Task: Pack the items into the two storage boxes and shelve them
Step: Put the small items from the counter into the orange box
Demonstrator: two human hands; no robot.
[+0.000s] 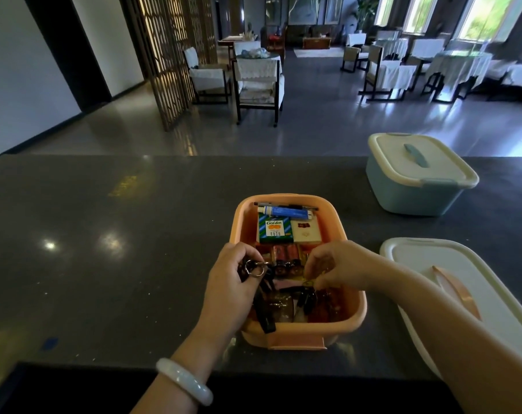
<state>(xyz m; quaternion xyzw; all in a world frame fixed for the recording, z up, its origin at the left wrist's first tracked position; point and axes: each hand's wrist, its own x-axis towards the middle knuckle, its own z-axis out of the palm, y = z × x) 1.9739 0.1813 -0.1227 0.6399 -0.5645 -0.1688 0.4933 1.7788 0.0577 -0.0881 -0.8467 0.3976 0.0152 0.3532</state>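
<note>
Both hands are down in the orange box (295,331) on the dark counter (104,234). The left hand (232,282) has its fingers curled around a bunch of dark keys (261,294) on a metal ring (257,268); the ring sits right at the fingertips, and a long black tag hangs below them over the near rim of the box. The right hand (337,267) has its fingertips pinched together on something small and yellowish, just above the box's contents; what it is cannot be made out. A second dark bunch (306,300) lies just under those fingertips.

Beyond the fingers, toward the far wall of the box, sit some small brown bottles (285,259), then a green-and-white packet (275,231) side by side with a cream packet (306,232), and a blue-and-white tube (286,211) lying across the far end with a pen (286,204) behind it.

To the right of the right wrist, a white lid (463,282) with an orange handle (457,289) lies flat on the counter, just beside the orange box. Farther off, past the right fingers, the blue box (415,195) stands with its white lid on. A pale bangle (183,380) circles the left wrist.
</note>
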